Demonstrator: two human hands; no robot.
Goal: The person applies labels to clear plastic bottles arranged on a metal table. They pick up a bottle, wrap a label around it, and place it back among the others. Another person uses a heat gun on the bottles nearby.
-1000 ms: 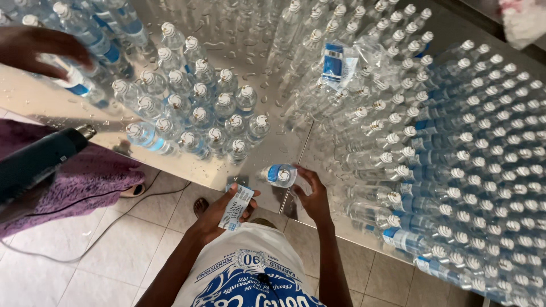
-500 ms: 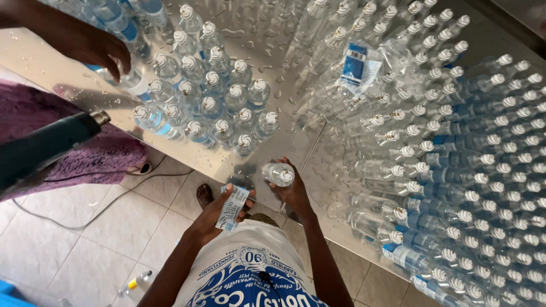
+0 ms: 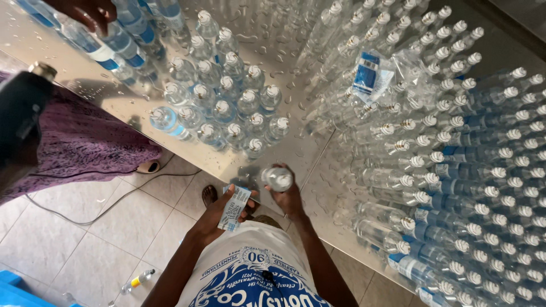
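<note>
We see the right hand with its fingers curled tight around a clear plastic bottle, which stands cap-up right at the near edge of the worktop. The left hand sits just beside it, off the edge and over the floor, its fingers pinched together on a small white and blue label. The label hangs just left of the bottle, and we cannot tell whether the two touch.

Around the held bottle there is a small bare patch of wet metal along the near edge. We find little free room beyond it: a tight cluster of capped bottles stands just behind and to the left, reaching almost to the edge, and a much larger field of bottles fills the whole right side up to the far edge. A narrow bare strip runs between the two groups toward the far side. A packet of blue labels lies on top of the right-hand field.

At the far left corner another person's hand rests on blue-labelled bottles. Below the edge lie tiled floor, a purple cloth and a thin cable.
</note>
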